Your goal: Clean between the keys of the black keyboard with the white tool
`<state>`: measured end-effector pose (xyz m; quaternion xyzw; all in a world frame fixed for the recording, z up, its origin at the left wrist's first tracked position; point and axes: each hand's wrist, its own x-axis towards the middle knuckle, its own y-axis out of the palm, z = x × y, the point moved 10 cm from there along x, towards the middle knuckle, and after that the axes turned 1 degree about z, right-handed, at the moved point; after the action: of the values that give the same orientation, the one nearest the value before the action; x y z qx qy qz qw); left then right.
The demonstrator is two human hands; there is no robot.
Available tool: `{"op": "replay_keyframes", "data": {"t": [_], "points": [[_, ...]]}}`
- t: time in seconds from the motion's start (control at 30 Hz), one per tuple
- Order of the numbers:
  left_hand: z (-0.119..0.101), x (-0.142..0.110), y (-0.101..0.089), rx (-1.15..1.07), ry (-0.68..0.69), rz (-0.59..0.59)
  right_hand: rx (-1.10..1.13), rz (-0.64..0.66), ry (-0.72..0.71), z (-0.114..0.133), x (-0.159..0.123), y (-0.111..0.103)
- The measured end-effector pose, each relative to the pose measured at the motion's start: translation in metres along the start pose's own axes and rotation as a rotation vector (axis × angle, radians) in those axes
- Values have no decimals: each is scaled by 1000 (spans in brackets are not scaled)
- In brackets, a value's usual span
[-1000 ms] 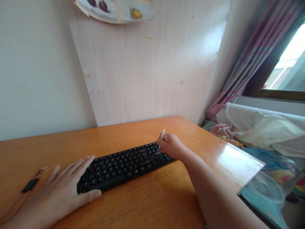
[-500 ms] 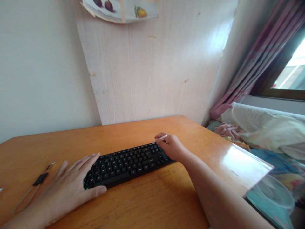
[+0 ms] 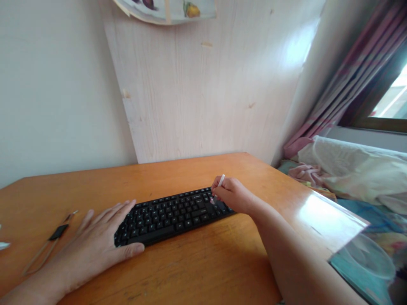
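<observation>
Head view: right hand (image 3: 234, 194) grips slim, straight white stick (image 3: 221, 180).

The computer keyboard (image 3: 173, 214), lower middle of the frame, is black with white lettering; the slim tool's handle (image 3: 221, 179) is white. The wooden desk (image 3: 184, 262) is orange-brown, the board (image 3: 197, 101) above pale with vertical grain.

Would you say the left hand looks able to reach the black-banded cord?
Probably yes: the black-banded cord lies beside the left hand, nothing visible between them, though that hand is at the keyboard.
</observation>
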<state>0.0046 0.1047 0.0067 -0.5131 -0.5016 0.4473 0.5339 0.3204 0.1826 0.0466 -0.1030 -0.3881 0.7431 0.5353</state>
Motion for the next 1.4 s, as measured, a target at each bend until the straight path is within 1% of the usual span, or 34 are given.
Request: {"op": "replay_keyframes", "data": {"t": [0.27, 0.4, 0.5, 0.6, 0.73, 0.9, 1.0, 1.1, 1.27, 1.4], "points": [[-1, 0, -1, 15, -40, 39, 108, 145, 11, 7, -5, 11], [-1, 0, -2, -21, -22, 17, 132, 240, 29, 8, -10, 18], [0, 0, 0, -18, -19, 23, 152, 262, 34, 8, -11, 20], [-1, 0, 1, -13, -22, 28, 126, 227, 39, 4, -8, 19], [-2, -1, -3, -32, -16, 2, 138, 100, 45, -4, -1, 14], [3, -1, 2, -43, -17, 15, 154, -94, -57, -7, 7, 5], [5, 0, 7, -33, -6, 19, 141, -156, -103, -7, 9, 5], [6, 1, 8, -40, 9, 1, 114, -161, -84, -8, 9, 10], [8, 2, 12, -46, 34, -9, 36, -78, -74, -2, 6, 18], [15, 2, 17, -56, 53, -50, 10, -27, -49, 2, 4, 16]]}}
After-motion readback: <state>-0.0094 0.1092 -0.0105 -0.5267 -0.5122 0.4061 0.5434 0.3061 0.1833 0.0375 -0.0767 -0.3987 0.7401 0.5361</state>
